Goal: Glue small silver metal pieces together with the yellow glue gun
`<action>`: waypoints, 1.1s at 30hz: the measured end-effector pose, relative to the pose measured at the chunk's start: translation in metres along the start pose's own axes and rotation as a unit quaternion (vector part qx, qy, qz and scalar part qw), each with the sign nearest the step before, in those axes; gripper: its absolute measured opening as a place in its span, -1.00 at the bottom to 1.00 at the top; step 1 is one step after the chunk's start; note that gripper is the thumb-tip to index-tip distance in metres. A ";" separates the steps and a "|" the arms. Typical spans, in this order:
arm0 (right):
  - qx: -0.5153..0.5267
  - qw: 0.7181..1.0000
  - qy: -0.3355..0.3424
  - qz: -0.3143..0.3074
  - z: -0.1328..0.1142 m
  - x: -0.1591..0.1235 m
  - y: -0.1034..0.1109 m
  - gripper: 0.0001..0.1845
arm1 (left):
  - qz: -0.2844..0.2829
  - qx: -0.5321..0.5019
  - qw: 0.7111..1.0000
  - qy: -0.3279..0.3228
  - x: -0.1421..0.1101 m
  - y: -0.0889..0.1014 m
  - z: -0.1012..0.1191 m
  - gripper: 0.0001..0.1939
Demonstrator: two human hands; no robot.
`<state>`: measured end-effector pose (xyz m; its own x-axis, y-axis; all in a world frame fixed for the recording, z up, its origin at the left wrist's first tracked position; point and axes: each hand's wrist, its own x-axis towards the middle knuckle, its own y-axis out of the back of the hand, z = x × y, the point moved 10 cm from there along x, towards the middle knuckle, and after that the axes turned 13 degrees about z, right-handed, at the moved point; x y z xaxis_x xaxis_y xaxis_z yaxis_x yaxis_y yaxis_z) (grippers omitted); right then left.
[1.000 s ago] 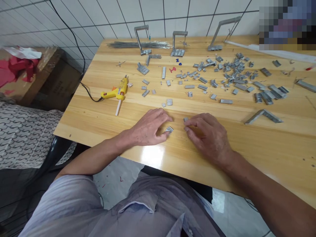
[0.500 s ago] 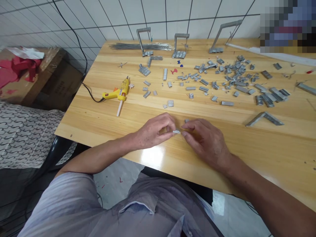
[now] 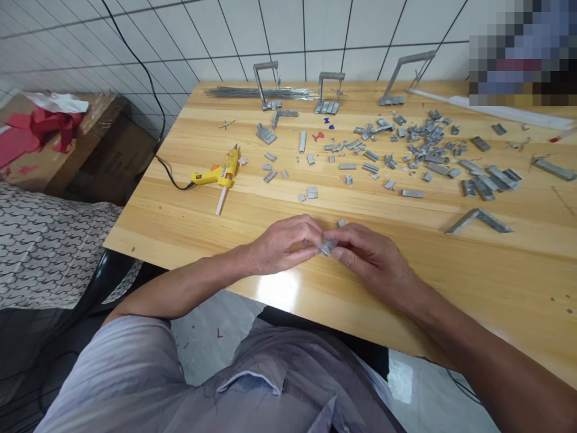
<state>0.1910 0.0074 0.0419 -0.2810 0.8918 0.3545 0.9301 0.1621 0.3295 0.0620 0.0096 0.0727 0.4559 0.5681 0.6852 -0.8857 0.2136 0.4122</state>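
Two bare hands meet near the front edge of the desk [image 3: 451, 288]: the left hand [image 3: 286, 243] and the right hand [image 3: 374, 249], each with its grip narrow, pinching one small grey piece [image 3: 327, 246] held between their fingertips. Just beyond the right fingers lies a grey block [image 3: 341, 223]. Farther right rests an angled grey bar [image 3: 478, 220]; to the left, a yellow glue gun [image 3: 224, 172]. Beyond are scattered grey scraps [image 3: 426, 141], then three upright brackets [image 3: 320, 90] near the tiled wall [image 3: 324, 27].
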 end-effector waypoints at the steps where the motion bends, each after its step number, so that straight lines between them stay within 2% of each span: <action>1: -0.004 1.000 0.002 0.008 0.000 0.000 0.001 -0.83 | -0.001 0.000 1.000 0.003 0.000 -0.001 0.000 -0.86; 4: -0.032 0.999 0.018 0.038 -0.001 0.000 0.006 -0.84 | -0.006 0.007 1.000 0.018 0.001 -0.002 -0.003 -0.74; 9: -0.071 0.995 0.055 0.052 -0.005 -0.001 0.008 -0.80 | -0.007 0.024 0.999 0.036 0.001 -0.001 -0.007 -0.83; 18: -0.153 0.981 0.108 0.050 -0.011 -0.002 0.010 -0.77 | -0.024 0.030 0.997 0.072 -0.006 -0.007 -0.019 -0.84; 22: -0.157 0.977 0.132 0.063 -0.014 -0.001 0.013 -0.80 | -0.047 0.051 0.996 0.058 -0.008 -0.008 -0.016 -0.72; 24: -0.155 0.975 0.140 0.071 -0.014 0.000 0.014 -0.83 | -0.058 0.084 0.994 0.042 -0.004 0.001 -0.010 -0.62; 26: -0.155 0.975 0.138 0.081 -0.013 0.000 0.017 -0.85 | -0.052 0.147 0.986 0.061 0.000 0.026 -0.016 -0.62; 27: -0.155 0.975 0.134 0.088 -0.011 0.001 0.019 -0.85 | -0.039 0.188 0.978 0.084 0.001 0.046 -0.024 -0.66; 29: -0.158 0.975 0.123 0.099 -0.008 0.001 0.023 -0.85 | 0.004 0.281 0.952 0.120 -0.002 0.101 -0.044 -0.73; 31: -0.159 0.975 0.113 0.110 -0.005 0.001 0.025 -0.85 | 0.036 0.383 0.914 0.131 -0.013 0.160 -0.068 -0.73; 33: -0.157 0.975 0.109 0.113 -0.004 0.002 0.025 -0.85 | 0.029 0.452 0.881 0.139 -0.029 0.205 -0.097 -0.69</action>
<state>0.2127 0.0110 0.0543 -0.1520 0.7728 0.6162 0.8659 -0.1965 0.4601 -0.1414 0.1139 0.0793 0.2617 0.7560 0.6000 -0.4179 -0.4716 0.7765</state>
